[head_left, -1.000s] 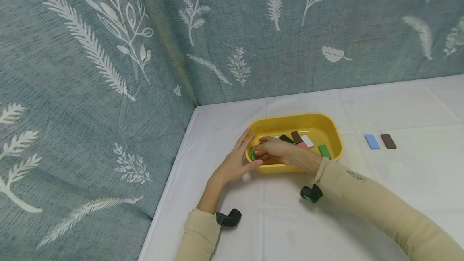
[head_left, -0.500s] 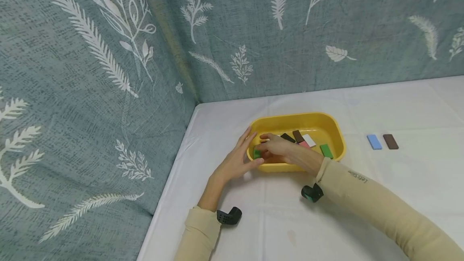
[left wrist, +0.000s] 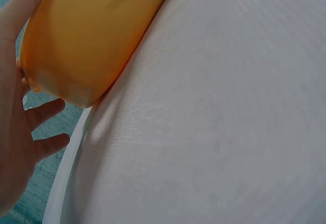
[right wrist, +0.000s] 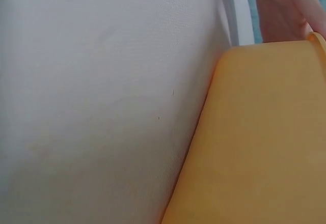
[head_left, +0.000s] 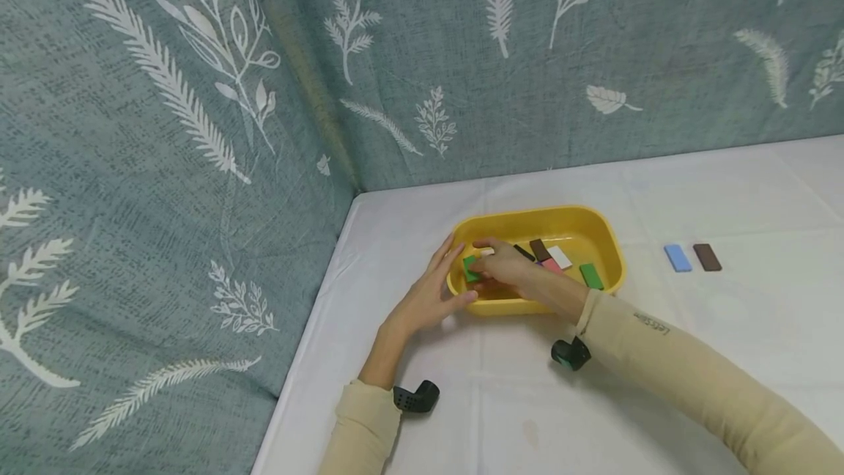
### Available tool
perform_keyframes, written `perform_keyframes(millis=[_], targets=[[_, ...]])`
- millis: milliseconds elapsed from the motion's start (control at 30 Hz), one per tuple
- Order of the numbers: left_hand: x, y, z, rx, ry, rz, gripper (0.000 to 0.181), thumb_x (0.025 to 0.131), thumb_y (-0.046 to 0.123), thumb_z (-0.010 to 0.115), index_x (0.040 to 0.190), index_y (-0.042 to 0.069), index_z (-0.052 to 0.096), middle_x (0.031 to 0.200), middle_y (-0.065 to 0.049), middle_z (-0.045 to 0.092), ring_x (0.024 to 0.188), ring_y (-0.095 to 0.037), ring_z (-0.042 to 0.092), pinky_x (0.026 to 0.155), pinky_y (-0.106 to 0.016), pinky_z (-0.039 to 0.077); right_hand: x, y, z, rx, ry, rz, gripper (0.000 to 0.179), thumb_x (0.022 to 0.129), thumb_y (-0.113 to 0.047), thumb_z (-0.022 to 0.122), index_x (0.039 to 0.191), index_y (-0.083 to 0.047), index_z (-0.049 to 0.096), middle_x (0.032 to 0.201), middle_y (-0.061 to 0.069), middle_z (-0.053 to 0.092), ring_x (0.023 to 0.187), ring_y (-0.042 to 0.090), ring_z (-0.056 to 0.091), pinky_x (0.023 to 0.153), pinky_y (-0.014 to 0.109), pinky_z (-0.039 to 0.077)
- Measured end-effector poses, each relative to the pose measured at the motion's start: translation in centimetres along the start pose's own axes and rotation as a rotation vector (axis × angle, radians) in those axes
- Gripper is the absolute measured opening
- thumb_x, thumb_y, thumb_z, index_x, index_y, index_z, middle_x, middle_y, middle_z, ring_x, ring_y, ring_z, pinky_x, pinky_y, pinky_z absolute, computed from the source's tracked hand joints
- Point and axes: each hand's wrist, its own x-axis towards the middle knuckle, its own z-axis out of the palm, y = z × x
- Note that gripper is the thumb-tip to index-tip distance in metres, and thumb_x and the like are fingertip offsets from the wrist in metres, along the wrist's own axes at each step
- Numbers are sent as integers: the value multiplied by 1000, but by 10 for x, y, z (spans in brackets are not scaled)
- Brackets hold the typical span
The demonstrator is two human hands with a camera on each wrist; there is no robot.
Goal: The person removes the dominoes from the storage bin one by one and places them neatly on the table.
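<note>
A yellow plastic tray holds several small coloured tiles. My left hand grips its left end, thumb on the front rim and fingers along the left side. In the left wrist view, two fingers of that hand stick out free of the tray wall. Inside the tray, my right hand pinches a green tile, which stands tilted at the left end. Its fingertips are partly hidden. Near it lie black, brown, white and pink tiles. Another green tile lies at the right.
On the white tablecloth, right of the tray, a blue tile and a brown tile lie side by side. A patterned grey-green curtain hangs along the back and left edges.
The green tile at the tray's left end has come slightly up and right with my right fingers. The black tile beside that hand has shifted slightly. My left hand keeps its place on the tray.
</note>
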Motion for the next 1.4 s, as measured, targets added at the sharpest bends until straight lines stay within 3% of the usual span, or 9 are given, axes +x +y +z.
perform_keyframes(millis=[367, 733, 867, 967, 1233, 1400], targets=[[-1, -2, 0, 29, 6, 16, 97, 82, 78, 40, 154, 19, 17, 159, 9, -2, 140, -30, 18, 104, -57, 28, -7, 0, -19, -54, 37, -83, 56, 93, -1, 55, 145, -3, 33, 122, 24, 54, 95, 29, 62, 83, 36, 52], [-5, -2, -1, 28, 11, 21, 94, 83, 75, 44, 154, 18, 18, 159, 7, -1, 141, -29, 17, 105, -55, 27, -17, -1, -49, -64, 70, -132, 55, 93, 5, 54, 144, 1, 33, 121, 28, 52, 103, 32, 58, 89, 42, 49], [-6, -3, 0, 30, 13, 20, 92, 85, 72, 47, 154, 19, 18, 159, 8, -1, 141, -30, 18, 105, -56, 27, -24, -2, -60, -68, 83, -135, 57, 94, 4, 54, 146, 0, 31, 128, 30, 47, 111, 37, 55, 90, 38, 48], [-7, -4, 0, 32, 12, 19, 92, 85, 71, 47, 154, 19, 18, 159, 8, -1, 140, -30, 19, 104, -57, 27, -30, -1, -68, -101, 118, -124, 58, 94, 2, 55, 146, -3, 32, 131, 28, 46, 114, 38, 54, 83, 31, 52], [-7, -5, -1, 31, 1, 22, 94, 84, 73, 46, 154, 18, 18, 159, 8, -1, 140, -31, 18, 104, -58, 27, -45, 3, -98, -184, 191, -96, 62, 93, -6, 60, 148, -8, 31, 136, 27, 42, 102, 32, 59, 84, 38, 51], [-8, -6, -2, 24, 2, 25, 93, 84, 72, 48, 154, 19, 18, 158, 9, -2, 141, -29, 18, 104, -57, 26, -57, 1, -111, -193, 178, -133, 64, 95, -5, 56, 150, -5, 25, 134, 28, 42, 107, 37, 57, 90, 40, 48]])
